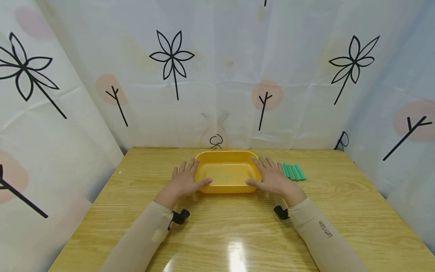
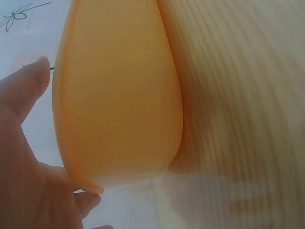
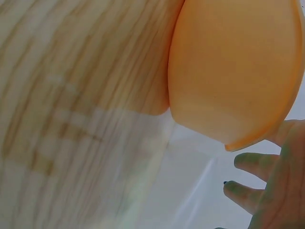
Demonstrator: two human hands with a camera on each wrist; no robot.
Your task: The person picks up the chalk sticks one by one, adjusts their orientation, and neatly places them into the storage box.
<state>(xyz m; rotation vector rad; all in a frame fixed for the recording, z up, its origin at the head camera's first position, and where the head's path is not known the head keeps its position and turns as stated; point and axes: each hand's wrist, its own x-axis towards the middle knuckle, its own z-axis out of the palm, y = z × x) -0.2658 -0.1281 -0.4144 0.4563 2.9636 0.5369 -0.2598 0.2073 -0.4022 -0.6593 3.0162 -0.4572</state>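
A yellow plastic tub (image 1: 228,189) with a raised rim stands on the wooden table near its back edge. My left hand (image 1: 185,182) is spread at the tub's left end, fingers straight against the rim and thumb reaching over the near corner. At the opposite end my right hand (image 1: 273,180) mirrors it, its thumb over the near right corner. In the left wrist view, the thumb (image 2: 40,74) stands beside the tub's rim with the other fingers below. The right wrist view shows the tub's outer wall (image 3: 233,71) with the right fingers (image 3: 257,164) extended beside its corner.
Several green sticks (image 1: 293,172) lie side by side on the table (image 1: 224,226), just right of the right hand. A white patterned cloth (image 1: 217,75) hangs behind and along both sides. A small black clip-like object (image 1: 340,140) is at the back right edge.
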